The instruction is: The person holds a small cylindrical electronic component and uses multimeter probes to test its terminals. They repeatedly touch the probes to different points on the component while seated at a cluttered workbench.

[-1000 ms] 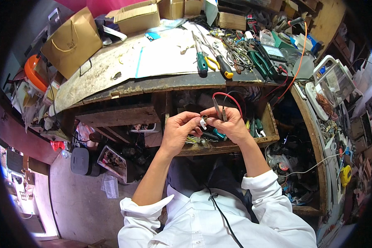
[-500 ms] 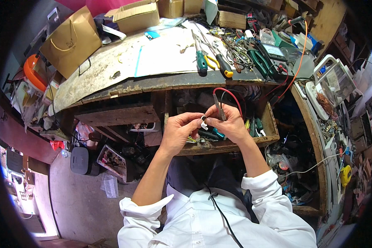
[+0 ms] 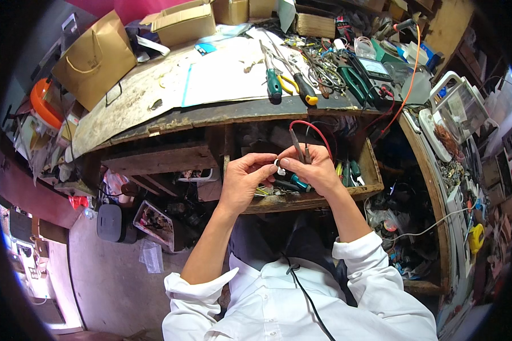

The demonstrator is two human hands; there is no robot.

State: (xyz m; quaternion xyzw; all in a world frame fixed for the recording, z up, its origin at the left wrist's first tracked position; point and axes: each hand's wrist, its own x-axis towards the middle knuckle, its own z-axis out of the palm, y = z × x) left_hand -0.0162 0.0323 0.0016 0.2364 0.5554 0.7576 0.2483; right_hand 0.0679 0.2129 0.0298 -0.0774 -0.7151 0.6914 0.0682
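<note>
Turned from a second ago, the small, rounded white piece (image 3: 281, 171) is pinched between left hand (image 3: 244, 179) and right hand (image 3: 317, 173) fingertips, slim grey test probes (image 3: 295, 142) tucked in the right at its one o'clock.

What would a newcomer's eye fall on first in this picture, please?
Probably the small white piece pinched between the left hand and right hand, above an open drawer. Next might come the golden paper bag on the left, then the green-handled screwdriver lying on the bench, its handle near the front edge.
</note>
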